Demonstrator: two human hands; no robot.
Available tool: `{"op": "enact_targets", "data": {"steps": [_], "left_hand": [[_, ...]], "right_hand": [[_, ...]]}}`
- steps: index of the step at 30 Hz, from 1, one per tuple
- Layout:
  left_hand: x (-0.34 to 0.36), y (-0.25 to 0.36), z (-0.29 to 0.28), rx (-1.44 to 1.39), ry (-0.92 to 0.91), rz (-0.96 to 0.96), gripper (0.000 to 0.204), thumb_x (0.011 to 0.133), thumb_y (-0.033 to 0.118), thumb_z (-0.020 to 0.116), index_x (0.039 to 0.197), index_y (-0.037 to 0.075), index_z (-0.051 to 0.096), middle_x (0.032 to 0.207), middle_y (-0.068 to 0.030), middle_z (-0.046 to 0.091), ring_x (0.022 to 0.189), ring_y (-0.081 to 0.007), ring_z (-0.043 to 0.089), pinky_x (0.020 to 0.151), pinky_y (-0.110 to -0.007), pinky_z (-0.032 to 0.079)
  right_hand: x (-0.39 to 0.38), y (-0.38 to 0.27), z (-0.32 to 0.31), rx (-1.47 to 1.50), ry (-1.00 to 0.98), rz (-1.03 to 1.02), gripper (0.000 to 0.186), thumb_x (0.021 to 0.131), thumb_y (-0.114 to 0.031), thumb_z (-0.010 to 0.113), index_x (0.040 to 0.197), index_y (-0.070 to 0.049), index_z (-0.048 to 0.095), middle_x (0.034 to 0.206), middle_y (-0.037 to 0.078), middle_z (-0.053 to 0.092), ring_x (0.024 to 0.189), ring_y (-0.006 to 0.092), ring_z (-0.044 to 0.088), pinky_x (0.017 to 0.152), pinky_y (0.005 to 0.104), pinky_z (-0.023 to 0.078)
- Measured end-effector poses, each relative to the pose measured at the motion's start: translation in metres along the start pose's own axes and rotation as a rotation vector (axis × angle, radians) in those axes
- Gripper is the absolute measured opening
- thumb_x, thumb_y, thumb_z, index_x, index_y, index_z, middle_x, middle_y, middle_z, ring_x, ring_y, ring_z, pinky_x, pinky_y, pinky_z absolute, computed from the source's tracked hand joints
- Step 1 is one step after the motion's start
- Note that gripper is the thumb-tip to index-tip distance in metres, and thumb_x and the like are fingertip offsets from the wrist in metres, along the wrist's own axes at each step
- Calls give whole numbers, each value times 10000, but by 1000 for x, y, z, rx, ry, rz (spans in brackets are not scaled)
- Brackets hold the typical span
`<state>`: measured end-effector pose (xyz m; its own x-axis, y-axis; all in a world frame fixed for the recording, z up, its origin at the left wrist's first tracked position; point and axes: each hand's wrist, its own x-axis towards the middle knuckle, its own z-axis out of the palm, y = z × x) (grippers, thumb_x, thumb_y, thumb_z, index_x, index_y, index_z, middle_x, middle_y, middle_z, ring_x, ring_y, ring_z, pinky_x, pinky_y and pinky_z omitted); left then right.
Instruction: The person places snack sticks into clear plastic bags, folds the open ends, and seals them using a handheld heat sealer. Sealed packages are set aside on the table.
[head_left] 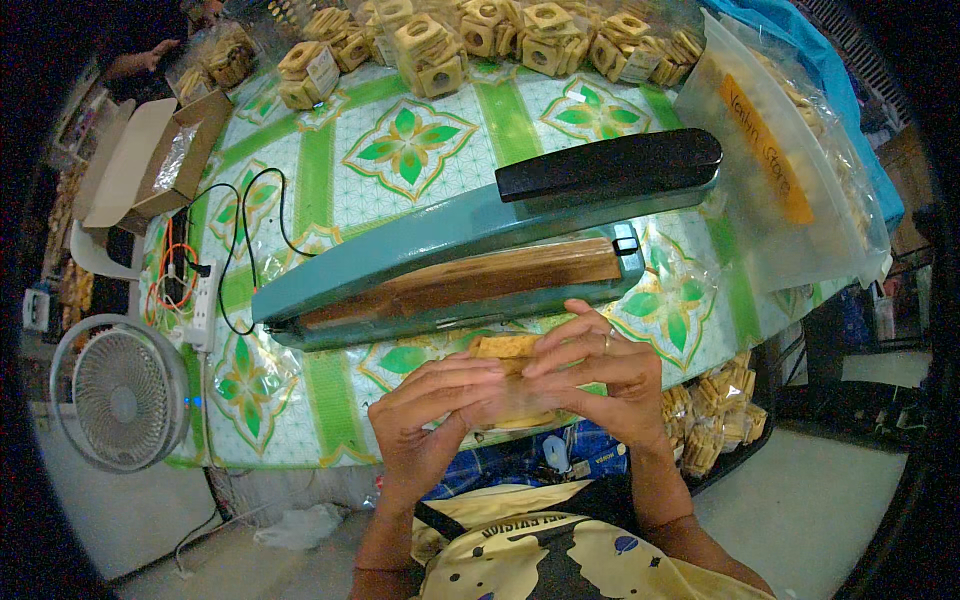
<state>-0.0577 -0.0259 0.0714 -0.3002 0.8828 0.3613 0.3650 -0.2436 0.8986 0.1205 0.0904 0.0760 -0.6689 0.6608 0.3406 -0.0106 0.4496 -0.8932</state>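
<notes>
Both hands closing around small snack pack [505, 350]: left hand [430, 420], right hand [600, 375]. Pack lying sideways between fingers. Sealer machine [470, 265] sitting just past fingers on table [300, 400].

Heat sealer [480, 265] lies across the table [300, 420]; packets [480, 35] behind it, fan [120, 395] left, bag [770, 170] right.

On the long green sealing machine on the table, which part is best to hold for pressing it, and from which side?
Grip the black handle at the raised far-right end of the heat sealer, coming from above with the right hand. The arm is hinged at its left end, so this free, lifted end probably gives the easiest press. Both hands, including the left hand, are now on a packet of biscuits.
</notes>
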Motion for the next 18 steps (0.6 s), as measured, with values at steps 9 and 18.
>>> {"op": "enact_targets", "data": {"steps": [9,18], "left_hand": [[-3,-4,9,-71,63,-3,80,723,21,747,797,2,723,870,-134,716,872,-301,688,882,-453,527],[-3,-6,13,-85,94,-30,135,696,-41,756,818,4,718,868,-128,715,880,-285,690,874,-427,528]], "right_hand": [[-5,0,-3,-17,76,-59,141,636,-101,809,772,-116,771,844,25,734,923,194,653,1064,473,327],[-6,2,-5,-67,49,-37,125,713,-72,753,819,-137,763,938,13,731,960,192,646,1063,471,340]]}}
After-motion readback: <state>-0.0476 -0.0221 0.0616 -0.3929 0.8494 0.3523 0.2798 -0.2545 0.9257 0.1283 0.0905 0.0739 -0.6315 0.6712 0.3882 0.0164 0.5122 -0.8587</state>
